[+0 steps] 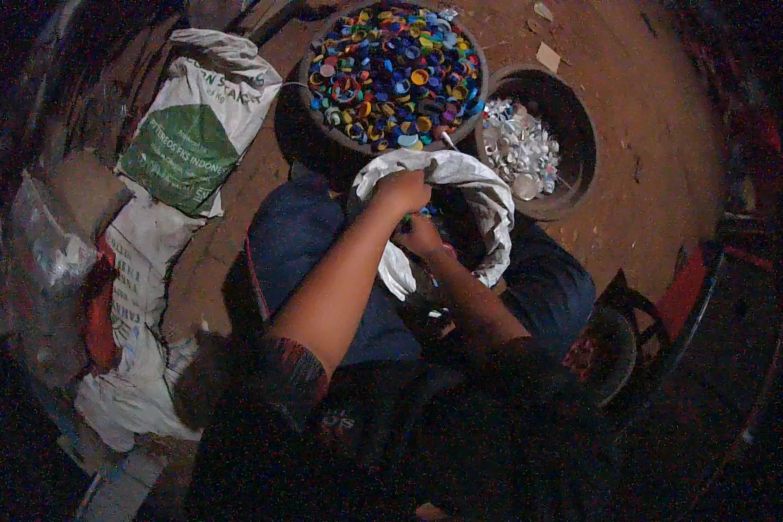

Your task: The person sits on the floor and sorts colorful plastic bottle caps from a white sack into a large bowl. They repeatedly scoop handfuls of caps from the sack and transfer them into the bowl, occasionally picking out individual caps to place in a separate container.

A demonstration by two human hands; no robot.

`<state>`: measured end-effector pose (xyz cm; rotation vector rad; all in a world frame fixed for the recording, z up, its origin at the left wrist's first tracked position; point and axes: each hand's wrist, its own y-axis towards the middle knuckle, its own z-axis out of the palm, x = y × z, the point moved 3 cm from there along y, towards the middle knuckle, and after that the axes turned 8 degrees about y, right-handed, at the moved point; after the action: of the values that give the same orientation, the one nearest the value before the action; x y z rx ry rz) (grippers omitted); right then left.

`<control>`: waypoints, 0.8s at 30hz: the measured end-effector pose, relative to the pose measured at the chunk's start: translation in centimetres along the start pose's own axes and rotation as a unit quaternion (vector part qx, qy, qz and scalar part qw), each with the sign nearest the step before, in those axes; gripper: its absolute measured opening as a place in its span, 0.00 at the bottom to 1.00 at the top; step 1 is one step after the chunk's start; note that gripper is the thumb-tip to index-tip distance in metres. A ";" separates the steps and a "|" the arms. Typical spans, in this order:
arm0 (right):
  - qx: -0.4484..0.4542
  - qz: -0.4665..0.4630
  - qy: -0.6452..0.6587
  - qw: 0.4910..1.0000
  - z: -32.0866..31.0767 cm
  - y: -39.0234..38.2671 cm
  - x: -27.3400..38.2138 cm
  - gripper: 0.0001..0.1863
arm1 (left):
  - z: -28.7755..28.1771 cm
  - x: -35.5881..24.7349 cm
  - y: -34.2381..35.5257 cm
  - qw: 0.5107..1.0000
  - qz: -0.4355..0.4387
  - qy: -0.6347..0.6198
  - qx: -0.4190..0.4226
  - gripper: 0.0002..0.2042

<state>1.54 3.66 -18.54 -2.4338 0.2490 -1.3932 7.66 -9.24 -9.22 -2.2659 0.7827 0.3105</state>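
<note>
A white woven sack (pixel 487 196) sits between my bent legs, its rim rolled down around a dark opening with some colored caps inside. My left hand (pixel 400 193) is over the sack's upper left part, fingers curled and mostly hidden. Just below it, my right hand (pixel 422 233) reaches into the opening with fingers bent; whatever either hand grips is hidden. A large round tub (pixel 304 87) heaped with multicolored bottle caps stands beyond the sack, and a smaller round container (pixel 574 148) at its right holds white and clear caps.
Printed white and green sacks (pixel 183 152) lie on the brown floor (pixel 635 165) at left, beside a grey plastic bundle (pixel 52 261) and a red item (pixel 104 331). At lower right are a dark round object (pixel 618 357) and a red object (pixel 679 291). Cardboard scraps (pixel 548 56) lie behind.
</note>
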 end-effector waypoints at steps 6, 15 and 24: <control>0.055 0.135 0.496 0.856 -4.7 -0.9 -5.1 0.24 | 1.3 -1.5 2.3 0.999 0.045 0.003 0.009 0.20; -0.068 0.313 0.592 0.740 -13.4 -12.9 4.9 0.14 | 5.2 -2.3 5.7 0.958 0.251 0.131 0.041 0.18; -0.136 0.271 0.630 0.715 -14.7 -11.8 3.5 0.17 | -0.7 -6.6 -0.8 0.900 0.241 -0.342 0.122 0.17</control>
<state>-9.47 10.78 -4.52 -0.8989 1.3854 -2.4883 2.94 -6.32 -5.39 -1.5258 0.9123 1.1041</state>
